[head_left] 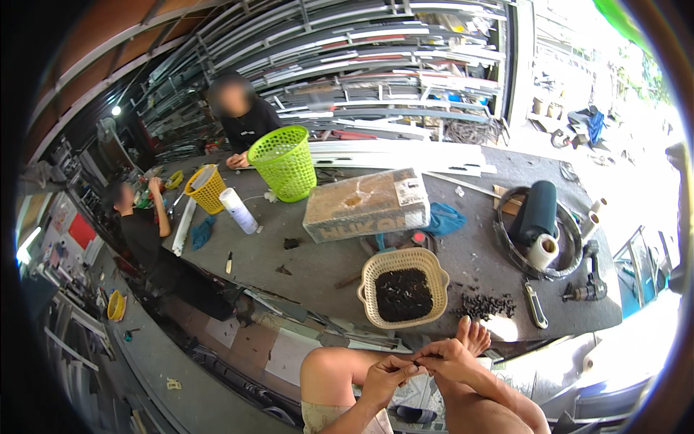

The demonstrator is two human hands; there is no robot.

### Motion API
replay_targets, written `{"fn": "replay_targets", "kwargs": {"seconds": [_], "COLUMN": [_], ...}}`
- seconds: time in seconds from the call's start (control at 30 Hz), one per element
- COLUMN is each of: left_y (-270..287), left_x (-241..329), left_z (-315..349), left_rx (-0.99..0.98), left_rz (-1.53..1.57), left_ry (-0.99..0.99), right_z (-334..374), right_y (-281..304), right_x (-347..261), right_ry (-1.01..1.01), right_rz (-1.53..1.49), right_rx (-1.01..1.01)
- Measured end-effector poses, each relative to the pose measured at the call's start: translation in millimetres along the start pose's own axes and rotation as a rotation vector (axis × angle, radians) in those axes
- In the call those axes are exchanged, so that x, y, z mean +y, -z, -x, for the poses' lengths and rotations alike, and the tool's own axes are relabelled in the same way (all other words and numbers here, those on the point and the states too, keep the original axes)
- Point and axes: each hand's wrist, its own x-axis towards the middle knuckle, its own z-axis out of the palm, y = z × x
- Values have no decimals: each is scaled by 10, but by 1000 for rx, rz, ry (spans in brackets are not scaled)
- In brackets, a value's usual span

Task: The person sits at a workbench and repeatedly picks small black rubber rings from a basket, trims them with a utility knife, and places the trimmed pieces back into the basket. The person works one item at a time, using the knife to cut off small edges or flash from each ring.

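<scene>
My left hand [387, 377] and my right hand [450, 360] meet above my knees, just off the table's near edge. Both have their fingertips pinched together on a small black piece [416, 364], whose exact kind is too small to make out. Beyond them on the table stands a beige square plastic basket [369, 296] with two handles. Many small black pieces [403, 295] cover its bottom. To its right, a loose pile of similar black pieces [489, 306] lies on the tabletop, close to my bare foot [473, 335].
A worn box [367, 206], a green basket [283, 165] and a yellow basket [207, 189] stand farther back on the dark table [311, 264]. At right lie a utility knife [536, 305], a power drill [589, 282] and a wire coil [504, 242]. Two people [249, 123] are across and left.
</scene>
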Motion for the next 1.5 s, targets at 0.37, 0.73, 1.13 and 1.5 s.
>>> {"fn": "replay_targets", "kwargs": {"seconds": [0.37, 0.73, 1.13, 1.5], "left_y": [-168, -241, -240, -162], "left_x": [91, 95, -230, 108], "left_z": [3, -121, -187, -232], "left_rx": [111, 58, 170, 56], "left_rz": [-125, -157, 118, 5], "left_ry": [-10, 53, 127, 166], "right_z": [37, 27, 14, -17], "right_y": [46, -28, -61, 29], "right_x": [-88, -31, 96, 96], "right_ry": [-30, 40, 211, -58], "right_rz": [54, 326, 359, -172], "right_rx": [14, 162, 239, 189]}}
